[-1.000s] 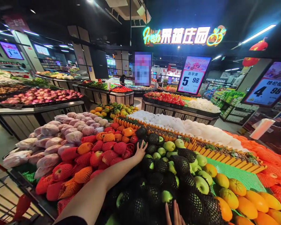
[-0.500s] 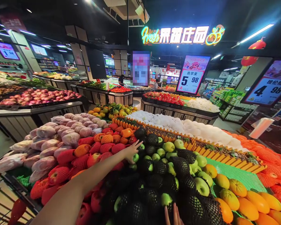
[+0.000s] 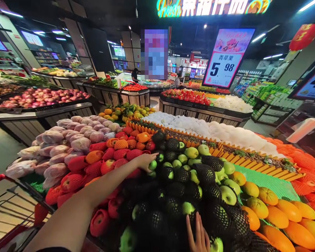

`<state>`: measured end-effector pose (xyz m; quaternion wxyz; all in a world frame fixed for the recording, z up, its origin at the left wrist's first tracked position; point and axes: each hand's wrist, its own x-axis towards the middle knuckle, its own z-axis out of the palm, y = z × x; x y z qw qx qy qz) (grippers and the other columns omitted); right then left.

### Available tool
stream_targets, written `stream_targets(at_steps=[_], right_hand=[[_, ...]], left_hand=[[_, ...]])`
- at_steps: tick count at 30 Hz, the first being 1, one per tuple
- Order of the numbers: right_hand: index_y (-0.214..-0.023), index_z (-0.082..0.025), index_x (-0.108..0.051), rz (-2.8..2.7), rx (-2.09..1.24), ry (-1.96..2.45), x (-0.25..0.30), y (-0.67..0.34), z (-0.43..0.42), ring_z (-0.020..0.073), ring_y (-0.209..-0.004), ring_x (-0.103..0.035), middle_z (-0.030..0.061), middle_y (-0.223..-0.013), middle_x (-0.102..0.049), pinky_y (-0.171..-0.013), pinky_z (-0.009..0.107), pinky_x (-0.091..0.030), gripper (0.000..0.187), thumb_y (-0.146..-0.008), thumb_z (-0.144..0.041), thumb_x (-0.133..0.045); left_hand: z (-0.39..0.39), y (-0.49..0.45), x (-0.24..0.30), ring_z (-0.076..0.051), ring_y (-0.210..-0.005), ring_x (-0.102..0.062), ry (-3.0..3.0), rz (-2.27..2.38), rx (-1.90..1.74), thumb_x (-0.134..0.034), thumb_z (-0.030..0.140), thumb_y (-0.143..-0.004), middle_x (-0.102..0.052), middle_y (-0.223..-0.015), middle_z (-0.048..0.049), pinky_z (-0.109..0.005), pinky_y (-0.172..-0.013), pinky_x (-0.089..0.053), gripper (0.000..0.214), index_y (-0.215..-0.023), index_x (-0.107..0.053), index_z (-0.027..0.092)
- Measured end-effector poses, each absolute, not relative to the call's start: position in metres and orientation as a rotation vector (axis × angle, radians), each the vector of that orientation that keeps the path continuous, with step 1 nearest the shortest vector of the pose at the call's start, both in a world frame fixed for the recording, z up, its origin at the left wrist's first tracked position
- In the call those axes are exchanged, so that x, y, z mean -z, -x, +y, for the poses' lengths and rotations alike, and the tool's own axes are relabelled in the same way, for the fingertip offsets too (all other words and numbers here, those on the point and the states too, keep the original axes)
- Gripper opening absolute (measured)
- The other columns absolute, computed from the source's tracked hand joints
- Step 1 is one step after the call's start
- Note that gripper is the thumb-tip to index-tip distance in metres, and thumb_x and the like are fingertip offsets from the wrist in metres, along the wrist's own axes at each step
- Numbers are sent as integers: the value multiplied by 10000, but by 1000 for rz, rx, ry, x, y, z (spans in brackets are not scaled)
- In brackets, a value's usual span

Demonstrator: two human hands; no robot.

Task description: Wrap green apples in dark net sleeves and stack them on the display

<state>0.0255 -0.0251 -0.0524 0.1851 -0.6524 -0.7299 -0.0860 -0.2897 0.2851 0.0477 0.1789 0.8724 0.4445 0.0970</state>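
Observation:
My left hand [image 3: 146,162] reaches across to the left edge of a heap of green apples. Its thumb and fingers lie around one green apple [image 3: 152,165], which still sits among the others. At the bottom of the view, my right hand [image 3: 199,235] has its fingers stretched out over apples in black foam nets [image 3: 170,206]. Just above its fingertips is a green apple [image 3: 188,208] partly out of its net, and another green apple [image 3: 216,244] shows beside the hand.
Red-netted apples [image 3: 76,182] and bagged pink fruit [image 3: 56,152] lie left. Oranges [image 3: 278,213] are on the right. A low yellow fence [image 3: 262,171] borders white-netted fruit [image 3: 217,133] behind. A shopping cart [image 3: 13,210] stands at the left. A price screen [image 3: 228,59] hangs above.
The camera view has tilted down and nearer the stand. My left hand's fingers, spread before, are closer together around the apple. More of my right hand now shows.

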Motion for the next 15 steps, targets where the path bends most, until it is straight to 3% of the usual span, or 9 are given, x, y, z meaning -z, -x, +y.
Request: stream_targets(at_steps=[4, 6, 10, 15], right_hand=[[-1594, -297, 29, -2110, 60, 1777, 37, -27, -31, 482, -1410, -384, 178, -1669, -60, -1010, 588, -420, 1239, -695, -631, -756], [-1598, -295, 2, -2125, 23, 1771, 30, -28, -32, 473, -1424, -364, 172, -1675, 2, -1030, 588, -399, 1221, -699, -637, -750], [-1600, -278, -7, -2175, -35, 1780, 19, -29, -34, 449, -1445, -330, 169, -1678, 49, -1049, 578, -378, 1133, -770, -660, -675], [-1601, -245, -11, -2188, -50, 1805, 8, -25, -33, 442, -1471, -268, 175, -1675, 89, -1059, 558, -367, 1115, -791, -676, -646]], left_hand=[[277, 293, -45, -301, -998, -692, -2389, 1340, -376, -863, 371, -445, -695, -1131, -74, -327, -897, -526, 535, -897, -606, 246], [270, 296, -46, -302, -998, -676, -2361, 1388, -429, -849, 404, -504, -689, -1063, -69, -353, -923, -514, 527, -940, -602, 240], [246, 297, -66, -286, -1077, -627, -2295, 1466, -599, -791, 468, -633, -650, -1158, -74, -384, -981, -490, 540, -1066, -574, 229], [188, 267, -115, -293, -1089, -633, -2079, 1367, -915, -816, 410, -581, -667, -1164, -69, -399, -944, -524, 584, -1081, -589, 211]])
